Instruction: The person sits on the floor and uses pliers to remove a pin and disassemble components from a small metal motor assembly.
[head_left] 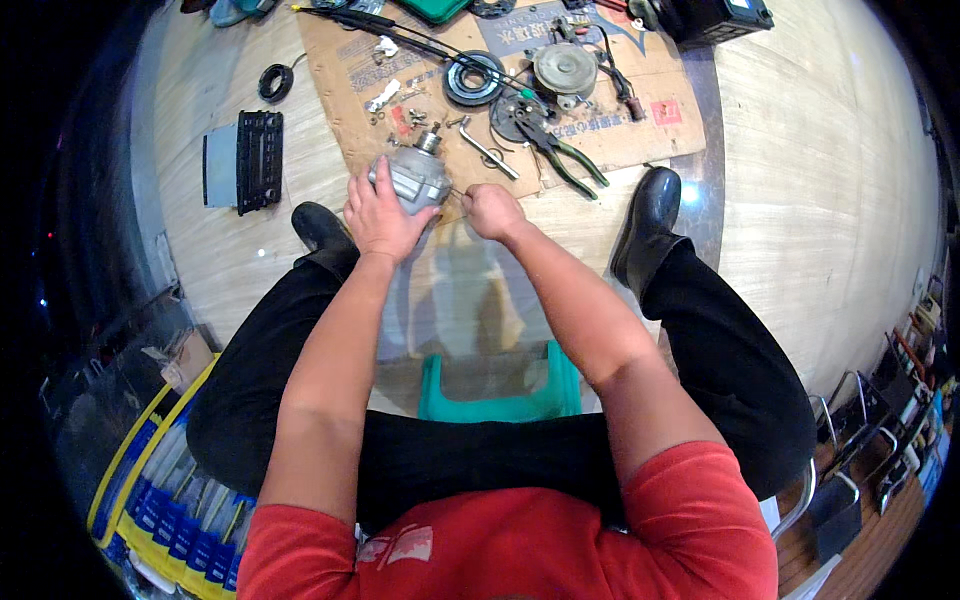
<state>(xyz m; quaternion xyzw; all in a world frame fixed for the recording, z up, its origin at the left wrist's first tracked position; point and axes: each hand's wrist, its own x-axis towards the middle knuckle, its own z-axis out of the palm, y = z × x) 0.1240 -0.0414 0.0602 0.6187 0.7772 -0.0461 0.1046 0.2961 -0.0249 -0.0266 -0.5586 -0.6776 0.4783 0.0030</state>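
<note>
A grey metal compressor body (408, 180) with a threaded shaft end stands at the near left edge of the cardboard. My left hand (382, 215) lies over its left and near side, fingers wrapped round it. At its right side, my right hand (492, 212) is closed in a fist. A thin dark rod (457, 192) runs from that fist to the compressor's side; its full shape is hidden. Just beyond lies an L-shaped wrench (488, 150). Green-handled circlip pliers (562, 155) rest to the right, beside a round metal plate (512, 117).
Flattened cardboard (650, 140) carries a black ring-shaped pulley (473, 78), a round grey part (565, 70) with wires, and small loose pieces. A black battery-like box (715, 18) stands far right. A black car panel (258, 160) lies left. My feet flank the work; a teal stool (500, 405) is below me.
</note>
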